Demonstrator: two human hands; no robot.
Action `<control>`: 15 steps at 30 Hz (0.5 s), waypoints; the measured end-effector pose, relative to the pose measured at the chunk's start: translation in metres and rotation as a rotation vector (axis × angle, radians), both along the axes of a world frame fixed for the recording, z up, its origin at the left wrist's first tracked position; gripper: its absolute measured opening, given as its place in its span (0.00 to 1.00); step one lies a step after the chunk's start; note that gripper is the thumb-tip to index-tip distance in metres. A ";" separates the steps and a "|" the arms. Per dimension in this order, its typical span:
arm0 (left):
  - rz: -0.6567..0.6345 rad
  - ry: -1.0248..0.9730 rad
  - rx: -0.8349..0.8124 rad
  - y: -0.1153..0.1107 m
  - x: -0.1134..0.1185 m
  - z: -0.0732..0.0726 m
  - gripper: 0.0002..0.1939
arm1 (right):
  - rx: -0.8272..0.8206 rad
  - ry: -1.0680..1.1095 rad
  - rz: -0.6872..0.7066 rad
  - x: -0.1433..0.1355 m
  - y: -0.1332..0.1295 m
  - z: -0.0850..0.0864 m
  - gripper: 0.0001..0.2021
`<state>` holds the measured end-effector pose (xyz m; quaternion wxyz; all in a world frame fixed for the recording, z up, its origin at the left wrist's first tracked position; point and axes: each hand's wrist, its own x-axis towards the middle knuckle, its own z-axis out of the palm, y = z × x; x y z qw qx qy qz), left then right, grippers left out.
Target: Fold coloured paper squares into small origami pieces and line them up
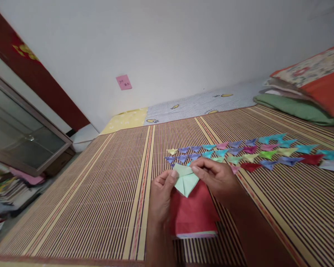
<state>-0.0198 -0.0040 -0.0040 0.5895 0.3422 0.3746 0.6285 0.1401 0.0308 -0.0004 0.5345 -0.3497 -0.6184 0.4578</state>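
A pale green folded paper, pointed at its lower end, is held up between both hands. My left hand pinches its left edge between thumb and fingers. On the right edge, near the top, the thumb and fingers of my right hand are closed. Beneath the green paper lies a stack of paper with a red sheet on top; lighter sheets show at its near edge. Beyond the hands, rows of small folded paper shapes in several colours lie on the striped mat.
The striped mat covers the bed. Folded bedding and a green cloth lie at the right back. A pink note is on the white wall. At the left stand a glass-panelled frame and a pile of books.
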 end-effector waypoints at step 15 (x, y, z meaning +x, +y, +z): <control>0.234 -0.198 0.130 0.002 0.006 0.006 0.31 | -0.070 -0.007 0.017 -0.019 -0.012 0.004 0.10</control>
